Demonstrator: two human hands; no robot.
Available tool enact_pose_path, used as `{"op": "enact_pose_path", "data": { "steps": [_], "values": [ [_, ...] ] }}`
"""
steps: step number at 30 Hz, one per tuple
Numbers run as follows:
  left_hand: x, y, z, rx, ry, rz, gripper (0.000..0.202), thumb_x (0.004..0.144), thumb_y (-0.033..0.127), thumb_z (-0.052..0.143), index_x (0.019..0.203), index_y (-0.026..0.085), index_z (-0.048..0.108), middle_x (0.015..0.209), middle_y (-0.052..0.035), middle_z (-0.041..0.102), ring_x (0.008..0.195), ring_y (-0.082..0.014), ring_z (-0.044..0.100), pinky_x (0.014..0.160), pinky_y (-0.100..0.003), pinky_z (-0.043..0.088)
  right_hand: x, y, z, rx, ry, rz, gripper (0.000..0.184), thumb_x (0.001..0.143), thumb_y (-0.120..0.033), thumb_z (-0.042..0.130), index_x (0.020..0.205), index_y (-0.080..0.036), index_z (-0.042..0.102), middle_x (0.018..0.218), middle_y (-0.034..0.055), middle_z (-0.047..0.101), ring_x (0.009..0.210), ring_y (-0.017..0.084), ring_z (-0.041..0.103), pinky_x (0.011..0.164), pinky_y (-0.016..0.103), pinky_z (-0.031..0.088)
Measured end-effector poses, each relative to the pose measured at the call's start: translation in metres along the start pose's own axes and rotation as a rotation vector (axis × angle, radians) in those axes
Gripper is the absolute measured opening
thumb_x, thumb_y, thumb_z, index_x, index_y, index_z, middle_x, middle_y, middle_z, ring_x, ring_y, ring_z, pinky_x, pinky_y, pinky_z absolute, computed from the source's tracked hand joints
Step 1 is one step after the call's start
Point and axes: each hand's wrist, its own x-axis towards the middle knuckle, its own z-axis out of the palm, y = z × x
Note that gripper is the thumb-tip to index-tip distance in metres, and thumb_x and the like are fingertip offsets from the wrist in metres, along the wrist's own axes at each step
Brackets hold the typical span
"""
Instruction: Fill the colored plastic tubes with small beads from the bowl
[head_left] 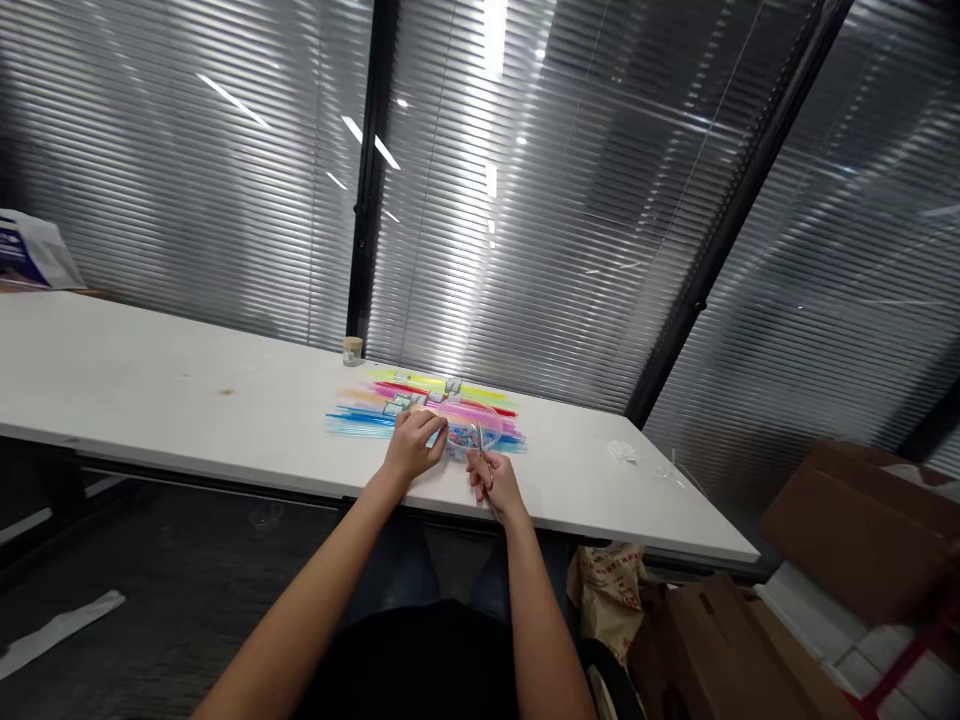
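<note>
My right hand (496,482) is closed round the handles of a pair of scissors (481,440), whose blades point away from me. Just beyond the blades sits a clear round bowl (496,412) with many small coloured bits in its bottom. At the bowl's left side, my left hand (414,446) has its fingers pinched together; anything between them is too small to make out. Under and around both lie bundles of long thin plastic strips or straws in blue (360,420), pink, red and yellow (484,394). Small printed labels (397,404) lie on the bundles.
The white table (225,430) runs across in front of me. A small jar (352,350) stands at its back edge. Crumpled clear plastic (622,451) lies to the right. Cardboard boxes (720,650) and a paper bag (611,590) stand on the floor at right. Glass with blinds (525,200) rises behind.
</note>
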Motion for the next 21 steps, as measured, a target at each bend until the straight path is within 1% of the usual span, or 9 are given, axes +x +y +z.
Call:
{"op": "enact_pose_path", "data": {
  "steps": [14, 21],
  "values": [
    [-0.0005, 0.0, -0.0011, -0.023, -0.007, 0.023, 0.012, 0.086, 0.019, 0.051, 0.083, 0.022, 0.062, 0.077, -0.0026, 0.067, 0.077, -0.0192, 0.062, 0.076, -0.035, 0.038, -0.0002, 0.0016, 0.0017, -0.008, 0.02, -0.004, 0.048, 0.075, -0.062, 0.063, 0.065, -0.016, 0.055, 0.047, -0.005, 0.049, 0.03, 0.006, 0.038, 0.029, 0.018, 0.025],
    [-0.0007, -0.0012, 0.0001, -0.037, -0.002, 0.019, 0.012, 0.086, 0.018, 0.051, 0.083, 0.023, 0.062, 0.079, -0.0025, 0.067, 0.078, -0.0192, 0.062, 0.076, -0.035, 0.038, -0.0013, -0.0008, 0.0031, -0.019, 0.025, -0.006, 0.049, 0.075, -0.064, 0.063, 0.064, -0.017, 0.053, 0.047, -0.005, 0.048, 0.03, 0.006, 0.037, 0.03, 0.019, 0.023]
  ]
}}
